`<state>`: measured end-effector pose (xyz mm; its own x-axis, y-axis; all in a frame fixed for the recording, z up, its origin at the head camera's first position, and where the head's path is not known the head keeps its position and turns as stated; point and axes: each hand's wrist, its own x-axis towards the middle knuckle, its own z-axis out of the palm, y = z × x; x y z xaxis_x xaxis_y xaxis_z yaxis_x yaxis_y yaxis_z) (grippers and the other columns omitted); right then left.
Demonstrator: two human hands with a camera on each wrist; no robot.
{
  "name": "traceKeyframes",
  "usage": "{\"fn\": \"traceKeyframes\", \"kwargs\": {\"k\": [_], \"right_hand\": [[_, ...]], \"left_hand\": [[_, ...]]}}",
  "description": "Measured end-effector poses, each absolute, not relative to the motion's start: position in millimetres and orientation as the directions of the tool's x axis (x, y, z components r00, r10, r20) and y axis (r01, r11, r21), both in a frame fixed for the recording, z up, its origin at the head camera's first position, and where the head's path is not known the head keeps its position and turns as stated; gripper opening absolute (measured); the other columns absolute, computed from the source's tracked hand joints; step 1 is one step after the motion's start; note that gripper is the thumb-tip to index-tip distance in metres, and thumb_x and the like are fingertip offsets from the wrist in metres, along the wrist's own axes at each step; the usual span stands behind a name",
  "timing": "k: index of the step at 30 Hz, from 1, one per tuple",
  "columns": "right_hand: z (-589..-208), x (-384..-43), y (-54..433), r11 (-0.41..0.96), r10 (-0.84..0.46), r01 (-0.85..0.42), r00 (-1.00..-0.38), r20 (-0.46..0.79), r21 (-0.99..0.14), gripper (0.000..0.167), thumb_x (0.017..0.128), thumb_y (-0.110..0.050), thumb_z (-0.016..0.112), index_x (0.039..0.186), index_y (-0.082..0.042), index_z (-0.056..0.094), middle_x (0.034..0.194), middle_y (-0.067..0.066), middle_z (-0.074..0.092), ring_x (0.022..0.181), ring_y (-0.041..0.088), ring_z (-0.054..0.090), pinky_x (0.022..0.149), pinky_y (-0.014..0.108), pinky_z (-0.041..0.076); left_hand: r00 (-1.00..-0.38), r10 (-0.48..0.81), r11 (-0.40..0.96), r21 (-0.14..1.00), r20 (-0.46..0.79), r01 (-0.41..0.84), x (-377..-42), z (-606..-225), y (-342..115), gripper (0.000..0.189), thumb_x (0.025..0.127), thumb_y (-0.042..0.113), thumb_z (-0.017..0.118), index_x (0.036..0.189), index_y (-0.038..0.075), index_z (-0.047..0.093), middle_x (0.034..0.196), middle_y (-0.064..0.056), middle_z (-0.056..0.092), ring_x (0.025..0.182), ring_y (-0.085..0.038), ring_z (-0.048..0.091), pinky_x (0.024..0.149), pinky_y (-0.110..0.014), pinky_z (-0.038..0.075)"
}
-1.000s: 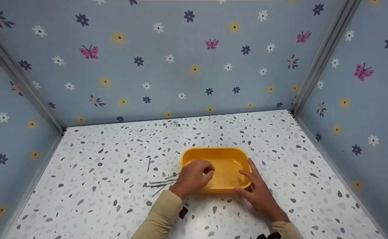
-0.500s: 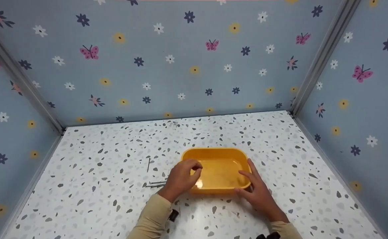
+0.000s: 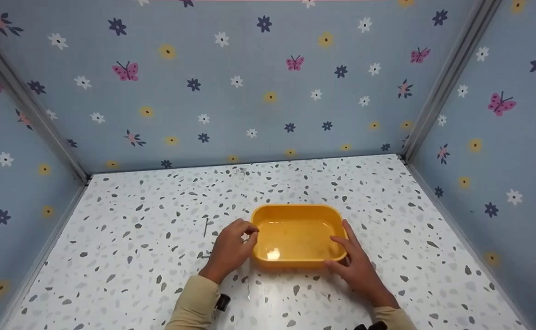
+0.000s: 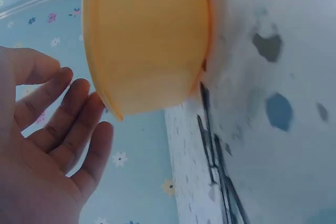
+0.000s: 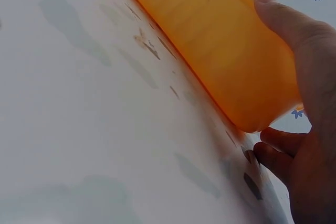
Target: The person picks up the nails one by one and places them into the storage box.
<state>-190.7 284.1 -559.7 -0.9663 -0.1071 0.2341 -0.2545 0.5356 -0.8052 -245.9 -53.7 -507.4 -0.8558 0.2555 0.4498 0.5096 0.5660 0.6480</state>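
A yellow plastic tray rests on the speckled table, with no items visible inside. My right hand holds it at the front right corner; in the right wrist view the thumb lies against the tray near its rim and two fingertips are low by its base. At the left rim is my left hand, its fingers loosely curved and thumb close to the index finger. Nothing shows between them in the left wrist view. Several thin dark nails lie beside the tray, mostly hidden under that hand in the head view.
A single nail lies apart, left of the left hand. Blue panels with flowers and butterflies stand at the back and both sides of the white speckled table.
My left hand has moved left, from over the tray's inside to its left rim, and now covers most of the nails. The right hand and the tray have stayed in place.
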Motion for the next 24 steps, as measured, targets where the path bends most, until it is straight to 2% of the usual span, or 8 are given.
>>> {"fn": "traceKeyframes", "kwargs": {"k": [3,6,11,15,18,24], "right_hand": [[-559.2,-189.4,284.8,0.546,-0.099,-0.246,-0.968,0.229,-0.801,0.067,0.086,-0.042,0.078,0.142,-0.013,0.054,0.167,-0.008,0.004,0.152,0.022,0.012,0.111,0.012,0.013],[-558.2,-188.9,284.9,0.565,-0.092,-0.236,-0.97,0.224,-0.791,0.067,0.086,-0.044,0.078,0.142,-0.014,0.055,0.168,-0.005,0.005,0.152,0.022,0.013,0.113,0.016,0.013],[-558.4,-190.6,283.2,0.583,-0.099,-0.236,-0.97,0.221,-0.777,0.066,0.087,-0.042,0.078,0.143,-0.017,0.054,0.168,-0.005,0.005,0.151,0.023,0.013,0.117,0.037,0.018],[-558.6,-190.2,282.9,0.571,-0.1,-0.253,-0.966,0.24,-0.781,0.065,0.087,-0.041,0.078,0.142,-0.015,0.055,0.168,-0.002,0.006,0.151,0.025,0.014,0.117,0.05,0.019],[-559.3,-189.8,282.7,0.567,-0.106,-0.264,-0.963,0.249,-0.78,0.066,0.087,-0.041,0.078,0.142,-0.014,0.055,0.168,0.001,0.006,0.151,0.026,0.014,0.117,0.051,0.018],[-558.4,-189.8,283.6,0.577,-0.101,-0.249,-0.967,0.234,-0.778,0.067,0.087,-0.043,0.078,0.143,-0.015,0.054,0.168,-0.005,0.005,0.151,0.023,0.014,0.118,0.042,0.018]], "left_hand": [[-0.87,0.211,0.586,0.655,0.446,0.477,-245.7,-510.5,-62.6,0.006,0.092,0.013,0.068,0.095,0.012,0.073,0.09,0.006,0.064,0.083,-0.009,0.061,0.077,-0.034,0.054],[-0.89,0.167,0.61,0.664,0.425,0.432,-245.2,-513.5,-72.7,0.004,0.092,0.013,0.069,0.094,0.014,0.073,0.088,0.008,0.063,0.082,-0.008,0.06,0.075,-0.035,0.053],[-0.935,0.113,0.656,0.682,0.335,0.323,-243.3,-517.6,-87.5,0.004,0.093,0.015,0.069,0.092,0.016,0.073,0.087,0.008,0.062,0.082,-0.011,0.059,0.075,-0.035,0.05],[-0.961,0.117,0.699,0.667,0.25,0.258,-242.9,-519.7,-94.2,0.005,0.093,0.015,0.068,0.094,0.012,0.073,0.089,0.005,0.062,0.086,-0.018,0.061,0.078,-0.036,0.051],[-0.972,0.126,0.731,0.644,0.198,0.226,-243.1,-521.2,-97.9,0.005,0.093,0.014,0.068,0.094,0.011,0.072,0.088,0.004,0.061,0.084,-0.018,0.059,0.077,-0.035,0.051],[-0.978,0.145,0.754,0.623,0.152,0.208,-246.4,-522.9,-103.7,0.005,0.092,0.012,0.069,0.094,0.012,0.072,0.088,0.004,0.06,0.08,-0.014,0.054,0.076,-0.034,0.05]]}}
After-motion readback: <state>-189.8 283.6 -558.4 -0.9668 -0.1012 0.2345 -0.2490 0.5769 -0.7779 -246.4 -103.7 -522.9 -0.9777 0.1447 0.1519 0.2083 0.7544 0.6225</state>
